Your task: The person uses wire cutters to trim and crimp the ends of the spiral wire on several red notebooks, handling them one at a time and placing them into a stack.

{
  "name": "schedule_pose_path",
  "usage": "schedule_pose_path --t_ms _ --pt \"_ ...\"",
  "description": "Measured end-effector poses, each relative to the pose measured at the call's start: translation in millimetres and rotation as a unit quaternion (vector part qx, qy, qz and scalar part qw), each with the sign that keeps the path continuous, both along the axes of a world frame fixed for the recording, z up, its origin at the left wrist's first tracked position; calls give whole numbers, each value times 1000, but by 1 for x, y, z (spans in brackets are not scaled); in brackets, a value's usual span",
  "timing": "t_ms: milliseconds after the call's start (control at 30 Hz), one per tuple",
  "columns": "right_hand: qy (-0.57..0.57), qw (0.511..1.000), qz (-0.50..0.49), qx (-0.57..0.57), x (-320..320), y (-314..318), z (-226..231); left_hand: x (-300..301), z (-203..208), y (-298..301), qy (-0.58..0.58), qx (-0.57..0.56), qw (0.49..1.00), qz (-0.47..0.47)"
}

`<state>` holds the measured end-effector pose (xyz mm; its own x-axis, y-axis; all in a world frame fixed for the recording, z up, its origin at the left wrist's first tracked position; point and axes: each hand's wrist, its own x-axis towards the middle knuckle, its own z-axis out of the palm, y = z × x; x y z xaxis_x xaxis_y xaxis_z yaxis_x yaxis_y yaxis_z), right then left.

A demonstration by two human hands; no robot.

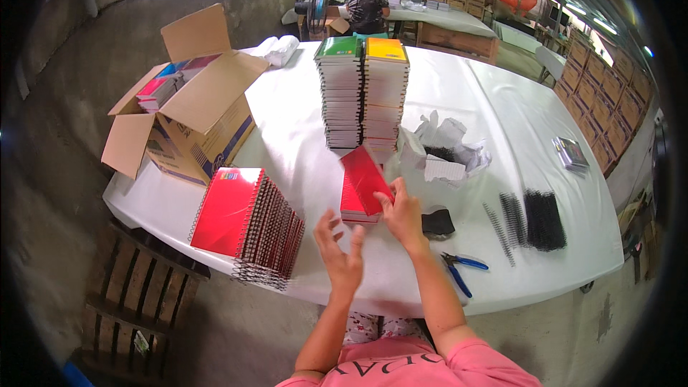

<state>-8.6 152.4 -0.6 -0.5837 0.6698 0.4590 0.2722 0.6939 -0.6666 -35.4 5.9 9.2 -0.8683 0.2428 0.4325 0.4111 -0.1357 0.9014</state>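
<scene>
My right hand (403,213) grips a red-covered notebook (364,178) by its lower right side, thumb on the cover. It is tilted above a short stack of red-covered notebooks (355,209). My left hand (340,254) hovers just left of that stack, fingers apart and holding nothing. Further left stands a tall pile of spiral-bound red notebooks (231,208). Blue-handled pliers (459,266) lie near the table edge, right of my right forearm. Close to my right wrist is a small black object (438,223) whose kind I cannot make out.
Tall stacks with green (340,46) and yellow (385,49) covers rise at the table's middle. An open carton (197,140) holds notebooks at left. Crumpled white paper (455,147) and black binding coils (545,218) lie at right. Behind, a person (368,6) sits near a fan (317,8).
</scene>
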Motion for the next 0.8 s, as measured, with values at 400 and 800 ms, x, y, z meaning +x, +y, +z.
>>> schedule_pose_path --t_ms 400,800 --pt "-74 996 -41 32 146 24 20 -10 38 -42 187 -281 936 -102" --pt "-293 921 -248 67 243 123 -45 16 -27 -40 362 -355 858 -79"
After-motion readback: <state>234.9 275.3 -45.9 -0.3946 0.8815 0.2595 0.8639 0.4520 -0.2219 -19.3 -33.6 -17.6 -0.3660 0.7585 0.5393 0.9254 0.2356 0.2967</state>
